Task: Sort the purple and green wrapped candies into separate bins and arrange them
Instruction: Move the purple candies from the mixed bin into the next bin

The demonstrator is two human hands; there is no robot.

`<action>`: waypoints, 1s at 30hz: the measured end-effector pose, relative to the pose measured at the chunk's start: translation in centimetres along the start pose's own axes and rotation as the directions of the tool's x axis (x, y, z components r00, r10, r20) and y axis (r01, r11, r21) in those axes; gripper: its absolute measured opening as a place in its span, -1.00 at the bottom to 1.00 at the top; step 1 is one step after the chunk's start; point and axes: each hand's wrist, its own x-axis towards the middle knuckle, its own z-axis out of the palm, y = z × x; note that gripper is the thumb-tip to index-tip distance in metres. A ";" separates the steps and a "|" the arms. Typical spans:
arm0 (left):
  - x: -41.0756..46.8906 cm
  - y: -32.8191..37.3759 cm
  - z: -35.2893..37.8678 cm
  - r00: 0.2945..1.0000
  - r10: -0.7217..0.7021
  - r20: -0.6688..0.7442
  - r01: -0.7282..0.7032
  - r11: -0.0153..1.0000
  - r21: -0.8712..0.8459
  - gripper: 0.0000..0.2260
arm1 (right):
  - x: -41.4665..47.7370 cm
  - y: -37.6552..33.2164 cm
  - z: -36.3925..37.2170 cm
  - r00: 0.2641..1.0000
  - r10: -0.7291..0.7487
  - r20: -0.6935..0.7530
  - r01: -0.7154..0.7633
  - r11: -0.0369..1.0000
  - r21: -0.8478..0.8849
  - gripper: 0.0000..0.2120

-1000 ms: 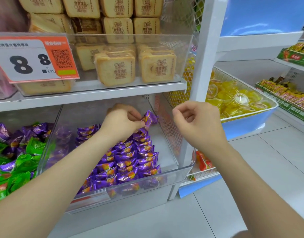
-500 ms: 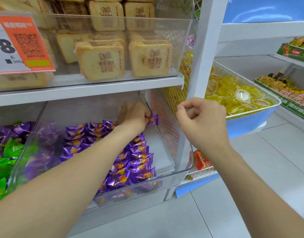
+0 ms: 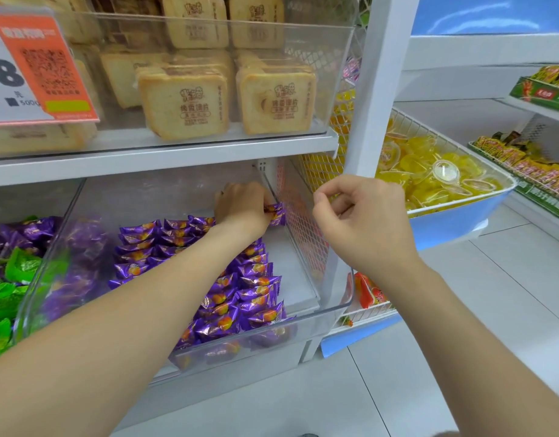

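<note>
The left hand (image 3: 240,205) extends under the upper shelf (image 3: 164,159) into the clear bin (image 3: 331,312). Its fingers pinch a purple candy (image 3: 277,212) at the rear right corner. The right hand (image 3: 364,222), fingers curled and empty, hovers before the white post (image 3: 379,89). Mixed candies (image 3: 16,272) fill the adjacent bin (image 3: 55,234).

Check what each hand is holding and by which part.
Left hand pinches one purple candy by its wrapper's left end, deep in the clear bin. Right hand is curled, with nothing visible in it.
</note>
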 end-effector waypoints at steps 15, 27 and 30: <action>-18.9 -9.8 -17.8 0.970 0.209 -0.127 -0.215 0.976 -0.031 -0.86 | -3.0 -13.7 4.2 0.792 -0.278 0.544 0.272 0.958 0.094 -0.79; -15.2 -26.4 -19.6 0.946 -0.273 0.175 0.272 0.962 0.031 -0.78 | -3.7 -24.2 14.1 0.796 -0.309 0.520 0.344 0.938 0.031 -0.84; -12.0 -27.1 -18.5 0.967 -0.195 0.165 0.203 0.978 -0.038 -0.54 | -2.9 -24.2 16.0 0.839 -0.198 0.507 0.250 0.968 -0.037 -0.80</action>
